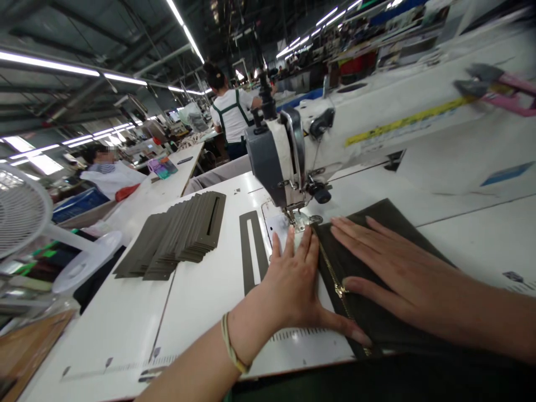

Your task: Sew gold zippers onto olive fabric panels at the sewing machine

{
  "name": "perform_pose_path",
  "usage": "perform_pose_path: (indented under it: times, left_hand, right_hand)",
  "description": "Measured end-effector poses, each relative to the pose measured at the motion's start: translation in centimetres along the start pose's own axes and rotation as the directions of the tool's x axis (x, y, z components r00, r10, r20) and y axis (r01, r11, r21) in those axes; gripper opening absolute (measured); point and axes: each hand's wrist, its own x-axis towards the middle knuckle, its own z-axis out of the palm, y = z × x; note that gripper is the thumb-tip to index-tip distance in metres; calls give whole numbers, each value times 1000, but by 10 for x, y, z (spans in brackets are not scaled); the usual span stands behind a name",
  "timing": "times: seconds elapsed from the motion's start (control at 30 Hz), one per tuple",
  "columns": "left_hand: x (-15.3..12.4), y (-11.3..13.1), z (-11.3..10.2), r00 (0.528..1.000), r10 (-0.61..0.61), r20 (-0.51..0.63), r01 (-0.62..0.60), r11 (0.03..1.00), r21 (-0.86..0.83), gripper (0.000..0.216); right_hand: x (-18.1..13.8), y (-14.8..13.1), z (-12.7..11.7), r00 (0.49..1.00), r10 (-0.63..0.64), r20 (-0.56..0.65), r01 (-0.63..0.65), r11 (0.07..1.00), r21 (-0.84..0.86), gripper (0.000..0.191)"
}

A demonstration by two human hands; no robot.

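A dark olive fabric piece (pixel 389 220) with a brass zipper (pixel 330 268) lies on the sewing table, its far corner close to the presser foot (pixel 300 220) of the sewing machine (pixel 272 162). My right hand (pixel 385 262) rests flat on the fabric, fingers stretched out, thumb beside the zipper pull (pixel 340 290). With fingers spread, my left hand (pixel 297 285) lies left of the zipper; its fingertips are just before the presser foot and its thumb touches the fabric near the zipper's lower end. Left of that hand is a slotted olive panel (pixel 247 245).
A fanned stack of olive slotted panels (pixel 180 234) sits on the white table (pixel 201 312) at left. Beyond the table's left edge stands a white fan (pixel 25 212). Pink-handled snippers (pixel 498 89) lie on the machine arm. Two people are at other tables behind.
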Motion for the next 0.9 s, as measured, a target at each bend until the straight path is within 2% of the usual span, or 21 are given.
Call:
perform_pose_path:
  times: [0.1, 0.27, 0.37, 0.47, 0.57, 0.6, 0.67, 0.77, 0.9]
  left_hand:
    - [0, 1, 1, 1000, -10, -7, 9, 999, -34, 143]
    - [-10, -2, -9, 999, 25, -25, -27, 996, -86, 128]
    - [-41, -16, -20, 995, -49, -88, 46, 998, -45, 125]
    - [-85, -29, -12, 961, -182, -210, 194, 980, 39, 118]
    - [-121, -31, 19, 971, -43, -235, 80, 985, 152, 112]
    - [-129, -29, 30, 961, 40, -273, 22, 976, 219, 101]
    - [-138, -24, 46, 946, 109, -304, -5, 946, 323, 82]
    - [-139, -23, 51, 940, 145, -310, -54, 957, 285, 78]
    - [-132, -34, 42, 931, 119, -345, -58, 982, 180, 76]
  right_hand:
    - [15, -1, 17, 998, -53, 19, 51, 996, 75, 81]
    - [8, 6, 35, 997, -62, 44, 57, 991, 122, 83]
    - [7, 8, 30, 995, -87, 43, 79, 985, 153, 98]
    - [9, 6, 21, 986, -140, 92, 119, 972, 205, 104]
    - [12, 4, 20, 971, -181, 158, 138, 959, 248, 98]
    - [12, 4, 21, 970, -179, 167, 133, 958, 254, 97]
    - [14, 5, 22, 971, -160, 175, 113, 961, 254, 97]
    - [14, 6, 22, 974, -147, 171, 93, 953, 289, 91]
    - [10, 9, 25, 998, -20, 54, 0, 938, 346, 61]
